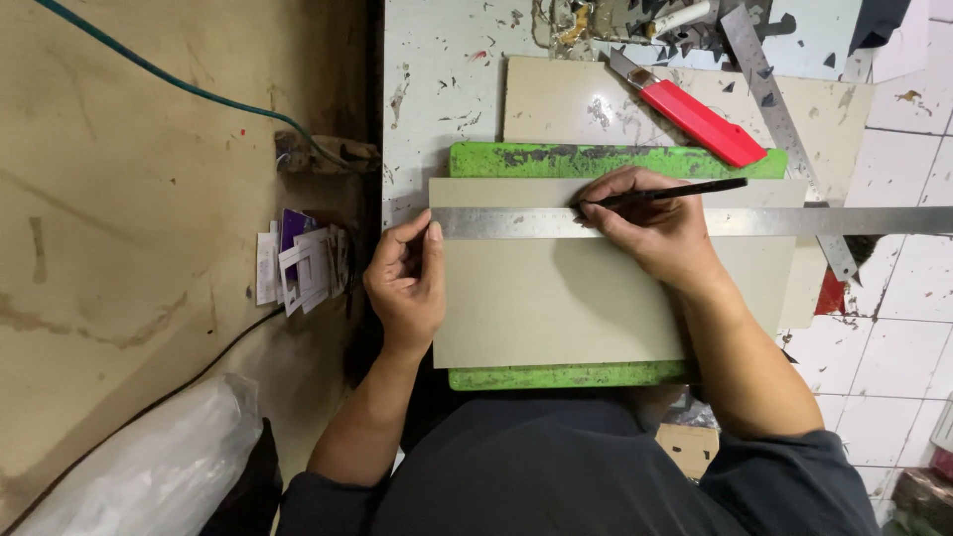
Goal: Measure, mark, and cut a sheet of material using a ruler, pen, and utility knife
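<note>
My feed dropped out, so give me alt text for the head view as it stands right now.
Seen from above, the right hand holds a black pen against a steel ruler lying across a grey board, while the left hand pins the ruler's left end. The board rests on a green cutting mat; a red utility knife lies beyond it.

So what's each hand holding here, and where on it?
Right hand grips a black pen near its tip. Left hand holds nothing; it presses the steel ruler's left end.
</note>
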